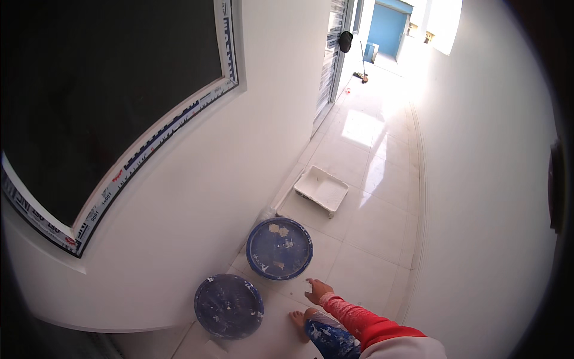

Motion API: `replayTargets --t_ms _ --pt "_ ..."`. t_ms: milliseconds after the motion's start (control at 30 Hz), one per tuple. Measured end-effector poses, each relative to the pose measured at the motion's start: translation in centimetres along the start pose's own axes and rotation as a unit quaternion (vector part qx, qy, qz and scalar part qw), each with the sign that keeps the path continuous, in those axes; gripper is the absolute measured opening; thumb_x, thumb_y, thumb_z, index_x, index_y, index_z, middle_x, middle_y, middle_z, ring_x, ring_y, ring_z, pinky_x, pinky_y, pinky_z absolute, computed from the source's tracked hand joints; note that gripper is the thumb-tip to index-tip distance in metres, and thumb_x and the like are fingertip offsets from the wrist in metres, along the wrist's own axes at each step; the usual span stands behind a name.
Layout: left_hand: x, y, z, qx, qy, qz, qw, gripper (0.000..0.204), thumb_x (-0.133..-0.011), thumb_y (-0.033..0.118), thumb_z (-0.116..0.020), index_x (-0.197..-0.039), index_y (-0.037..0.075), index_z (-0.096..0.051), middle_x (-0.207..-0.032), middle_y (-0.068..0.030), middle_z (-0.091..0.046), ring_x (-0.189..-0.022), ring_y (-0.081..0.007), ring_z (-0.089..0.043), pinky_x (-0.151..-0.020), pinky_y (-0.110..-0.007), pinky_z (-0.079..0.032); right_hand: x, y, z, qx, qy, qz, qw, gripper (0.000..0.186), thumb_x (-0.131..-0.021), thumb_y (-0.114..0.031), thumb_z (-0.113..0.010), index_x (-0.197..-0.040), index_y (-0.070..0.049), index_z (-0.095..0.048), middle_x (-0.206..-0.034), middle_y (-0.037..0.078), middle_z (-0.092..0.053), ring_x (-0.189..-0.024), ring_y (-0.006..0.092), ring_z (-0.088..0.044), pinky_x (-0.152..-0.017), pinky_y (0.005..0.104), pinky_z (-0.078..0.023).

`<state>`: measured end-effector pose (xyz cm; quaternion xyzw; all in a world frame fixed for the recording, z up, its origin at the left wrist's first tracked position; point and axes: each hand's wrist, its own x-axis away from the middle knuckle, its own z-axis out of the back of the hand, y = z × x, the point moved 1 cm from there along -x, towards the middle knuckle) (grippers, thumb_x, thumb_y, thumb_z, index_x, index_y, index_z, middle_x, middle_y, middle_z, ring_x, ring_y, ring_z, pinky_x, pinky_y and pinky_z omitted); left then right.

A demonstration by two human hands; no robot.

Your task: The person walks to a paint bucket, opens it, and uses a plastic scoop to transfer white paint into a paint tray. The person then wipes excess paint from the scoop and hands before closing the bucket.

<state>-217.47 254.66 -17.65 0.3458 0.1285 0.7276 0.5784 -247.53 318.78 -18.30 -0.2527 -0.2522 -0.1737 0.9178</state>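
Note:
My right hand (321,291) reaches in from the lower right in a red and white sleeve (359,316). Its fingers are parted and nothing shows between them. Just beyond and left of the fingertips stands a round tub with a blue, paint-spotted lid (279,248), apart from the hand. A second dark blue, paint-spattered lid (229,306) lies nearer to me and further left. Past the first lid, a white paint tray (321,190) rests on the floor tiles. My left hand is outside the picture.
On the left, a white wall (179,197) holds a dark window (107,96) with a taped frame. Another white wall (484,179) bounds the right side. A bare foot (299,325) is on the floor. Far along the passage are a broom (362,76) and a blue door (385,30).

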Motion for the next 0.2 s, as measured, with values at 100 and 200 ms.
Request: replayTargets --t_ms 100,200 --pt "3.4 5.0 5.6 0.012 0.001 0.039 0.999 0.057 -0.09 0.055 -0.07 -0.075 0.0 -0.069 -0.072 -0.0099 -0.069 -0.061 -0.0237 -0.063 -0.055 -0.042 -0.053 7.7 10.2 8.0 0.035 -0.046 -0.194 0.979 0.061 -0.088 -0.039 -0.068 -0.142 -0.015 -0.052 -0.135 0.015 -0.063 -0.125 0.0319 -0.061 -0.104 0.0456 -0.051" --pt "9.7 7.3 7.0 0.002 -0.004 0.078 0.997 0.057 -0.09 0.054 -0.072 -0.078 -0.002 -0.071 -0.073 -0.0124 -0.07 -0.063 -0.0256 -0.065 -0.055 -0.042 -0.053 14.1 19.6 15.3 -0.096 0.007 -0.387 0.917 0.064 -0.086 -0.034 -0.07 -0.141 -0.007 -0.054 -0.138 0.019 -0.061 -0.128 0.035 -0.059 -0.108 0.0443 -0.049"
